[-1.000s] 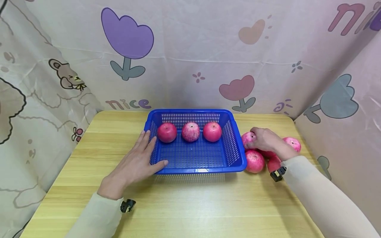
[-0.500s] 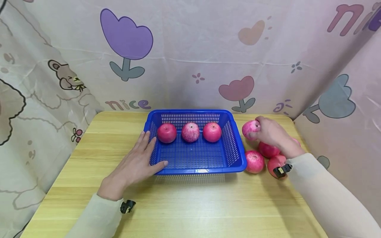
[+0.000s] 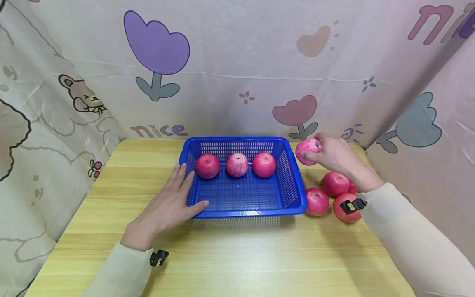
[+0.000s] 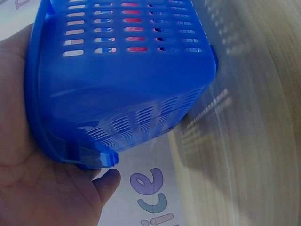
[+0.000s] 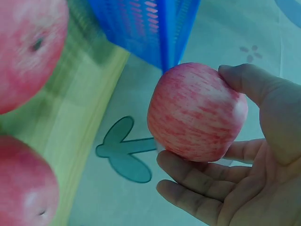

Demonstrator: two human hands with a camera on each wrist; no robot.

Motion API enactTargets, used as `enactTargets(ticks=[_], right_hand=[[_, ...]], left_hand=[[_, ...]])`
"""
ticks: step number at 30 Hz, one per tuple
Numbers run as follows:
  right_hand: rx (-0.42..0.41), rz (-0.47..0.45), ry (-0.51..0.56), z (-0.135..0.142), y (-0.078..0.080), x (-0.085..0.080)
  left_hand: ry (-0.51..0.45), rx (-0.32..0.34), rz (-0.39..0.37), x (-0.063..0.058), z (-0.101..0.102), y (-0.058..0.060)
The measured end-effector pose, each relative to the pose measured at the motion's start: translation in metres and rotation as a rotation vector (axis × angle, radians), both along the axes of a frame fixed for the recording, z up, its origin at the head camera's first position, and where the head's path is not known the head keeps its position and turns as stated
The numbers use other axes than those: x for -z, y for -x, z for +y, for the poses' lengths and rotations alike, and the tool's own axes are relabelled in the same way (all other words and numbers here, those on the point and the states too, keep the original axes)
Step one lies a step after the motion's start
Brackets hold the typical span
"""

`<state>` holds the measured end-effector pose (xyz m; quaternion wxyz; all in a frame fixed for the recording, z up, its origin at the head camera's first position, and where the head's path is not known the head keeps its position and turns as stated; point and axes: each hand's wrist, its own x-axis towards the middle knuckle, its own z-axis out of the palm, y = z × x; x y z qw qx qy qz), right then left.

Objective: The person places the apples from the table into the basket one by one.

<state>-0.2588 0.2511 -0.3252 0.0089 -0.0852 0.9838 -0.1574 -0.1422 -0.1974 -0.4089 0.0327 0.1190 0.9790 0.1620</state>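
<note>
Apples (image 3: 237, 165) are spread out before us, with a pale curtain (image 3: 230, 53) behind them, printed with coloured flowers (image 3: 157, 45). Below it we have a light wooden table (image 3: 237, 255), its grain running from side to side. On the table, towards the back, stands a blue plastic basket (image 3: 246, 213) with slotted walls.

Our left hand (image 3: 170, 202) is at the basket's left side, fingers outstretched and spread over the rim, thumb across the front corner; it rests there without curling round anything. Our right hand (image 3: 335, 156) grips one apple between thumb and fingers. We have this held apple (image 3: 304, 149) raised above the table, outside the basket and near its far right corner.

Three apples stand in a row across the back part of the basket, with gaps between them: a red left apple (image 3: 208, 166), a streaked paler one in the middle, and a red right apple (image 3: 264, 165). On the table to the right we see a cluster: a pinkish apple (image 3: 317, 201) close by the basket, a dark red apple (image 3: 335, 184) behind it, a lighter red apple (image 3: 345, 212) in front, and a further one mostly hidden by our right wrist.

Smallest are the black devices (image 3: 158, 258) on our wrists.
</note>
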Motion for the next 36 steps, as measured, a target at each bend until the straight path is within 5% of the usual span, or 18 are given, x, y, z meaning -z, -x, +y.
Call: enactTargets(ticks=[18,36], right_hand=[[-0.212,0.031,-0.086,-0.100,-0.002,-0.009],[-0.574,0.057,-0.274,-0.198,-0.009,0.026]], left_hand=[[0.001,0.004,0.003,-0.001,-0.001,-0.001],[-0.013,0.015,0.019,0.002,-0.002,0.000]])
